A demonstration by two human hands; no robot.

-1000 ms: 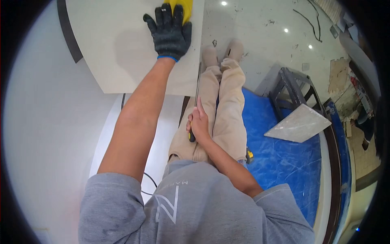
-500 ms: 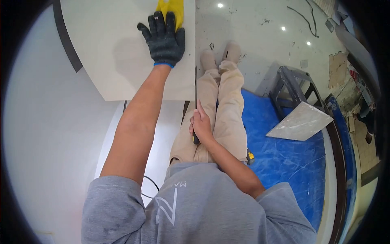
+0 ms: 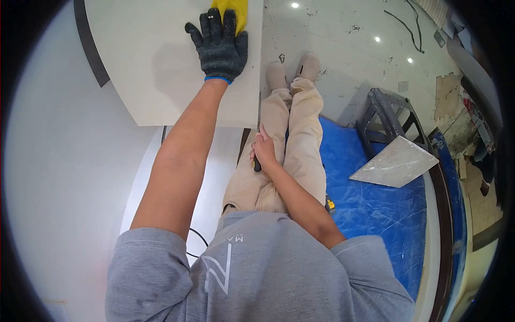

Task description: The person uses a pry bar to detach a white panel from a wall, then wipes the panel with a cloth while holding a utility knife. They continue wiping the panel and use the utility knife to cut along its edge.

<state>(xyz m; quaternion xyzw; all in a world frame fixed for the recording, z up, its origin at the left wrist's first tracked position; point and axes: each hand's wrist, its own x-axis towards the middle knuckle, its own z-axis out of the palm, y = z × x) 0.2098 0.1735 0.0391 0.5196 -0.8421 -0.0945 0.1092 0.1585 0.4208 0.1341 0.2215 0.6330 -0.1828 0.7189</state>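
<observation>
My left hand [image 3: 222, 53], in a dark knit glove with a blue cuff, lies flat with fingers spread on a pale board [image 3: 177, 70]. Its fingertips rest over a yellow object [image 3: 234, 12], partly covered and cut off by the top of the view. My bare right hand [image 3: 264, 149] is wrapped round the black and yellow handle of a thin-bladed hand tool [image 3: 257, 165], index finger stretched forward. The blade appears edge-on along the board's right edge; its teeth, if any, cannot be made out.
A dark step stool [image 3: 387, 115] stands on the right, a tile piece [image 3: 396, 162] leaning against it. Blue sheeting [image 3: 370, 214] covers the floor there. A yellow and black object [image 3: 330, 204] lies beside my leg. Debris and a dark cord [image 3: 410, 32] lie on the tiled floor.
My right hand has slid a little forward with the tool along the board's edge. The left hand stays flat on the board, and the view has shifted slightly.
</observation>
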